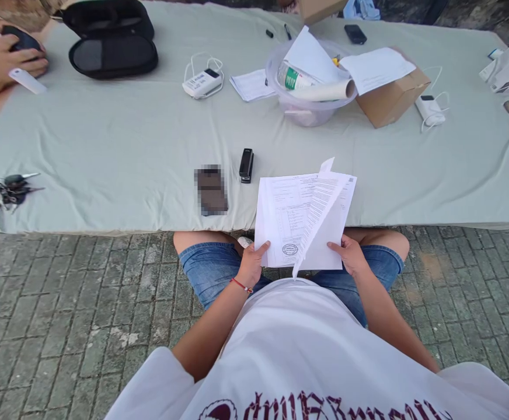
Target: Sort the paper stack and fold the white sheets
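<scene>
Several printed sheets of paper [281, 204] lie between my hands, partly over the table's near edge and partly over my lap. One sheet is turned up in the middle, its folded edge slanting across the page, and a round stamp shows at the lower left. My left hand [252, 262] pinches the lower left edge, thumb on top. At the lower right edge my right hand [349, 255] grips the papers the same way; the fingers beneath are hidden. Just beyond the papers to the left is a black stapler [246, 165], beside a pixelated dark flat object [212, 191].
On the cloth-covered table [127, 146] are keys [11, 189], a black case [113, 55], white corded devices, a plastic basin [311, 111] holding papers and a bottle, and a cardboard box [394, 96]. Another person's hands [7, 64] hold a dark object at the far left.
</scene>
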A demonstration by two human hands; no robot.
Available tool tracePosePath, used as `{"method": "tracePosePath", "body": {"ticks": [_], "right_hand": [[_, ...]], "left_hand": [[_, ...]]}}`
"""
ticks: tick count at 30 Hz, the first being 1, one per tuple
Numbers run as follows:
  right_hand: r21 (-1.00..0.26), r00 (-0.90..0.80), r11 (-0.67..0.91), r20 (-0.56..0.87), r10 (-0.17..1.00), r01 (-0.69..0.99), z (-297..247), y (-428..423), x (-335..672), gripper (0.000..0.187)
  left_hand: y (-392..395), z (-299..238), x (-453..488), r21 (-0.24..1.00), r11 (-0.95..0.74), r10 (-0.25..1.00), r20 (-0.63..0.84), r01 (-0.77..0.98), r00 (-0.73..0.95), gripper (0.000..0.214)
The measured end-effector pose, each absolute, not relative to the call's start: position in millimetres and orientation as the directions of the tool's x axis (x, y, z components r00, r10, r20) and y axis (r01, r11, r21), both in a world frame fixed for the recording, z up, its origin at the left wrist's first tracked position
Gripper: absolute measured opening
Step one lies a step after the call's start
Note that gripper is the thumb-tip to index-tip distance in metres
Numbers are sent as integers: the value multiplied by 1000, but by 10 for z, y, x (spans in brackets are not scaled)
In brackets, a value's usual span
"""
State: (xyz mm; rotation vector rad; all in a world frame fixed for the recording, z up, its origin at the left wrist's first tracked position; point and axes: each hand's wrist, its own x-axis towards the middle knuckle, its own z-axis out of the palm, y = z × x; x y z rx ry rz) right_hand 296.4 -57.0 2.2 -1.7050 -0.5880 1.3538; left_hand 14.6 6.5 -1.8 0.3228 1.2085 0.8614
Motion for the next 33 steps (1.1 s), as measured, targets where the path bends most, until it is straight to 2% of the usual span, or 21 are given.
{"method": "tracePosePath", "body": {"ticks": [5,8,10,16,20,25,27,30,33], "right_hand": [[-863,449,-502,-427,785,57,46,-580,3099,43],[-884,526,-459,-351,775,86,124,-582,3112,60],[-880,511,-465,-358,781,94,187,-576,3088,69],[-841,333,-478,-388,859,252,231,-535,2954,41],[-823,258,-451,-379,889,345,202,-506,2847,38],[-791,188,-410,-365,912,454,250,-470,2726,38],[-768,216,-410,-348,912,492,257,-458,2726,39],[-720,348,-444,-292,891,533,218,-450,2815,44],[-730,417,-505,-325,849,460,137,-453,2934,42]], "left_hand": [[55,-21,161,629,657,721,-685,-415,103,52],[53,4,157,617,672,715,-685,-409,142,51],[55,17,149,608,676,716,-676,-416,175,51],[77,28,130,528,698,689,-678,-483,255,52],[90,80,120,481,711,678,-661,-513,320,54],[81,109,120,548,720,681,-676,-425,283,58],[75,81,131,570,727,675,-697,-383,243,59],[70,29,142,580,727,673,-708,-368,214,55],[59,-2,127,580,736,669,-702,-348,245,54]]}}
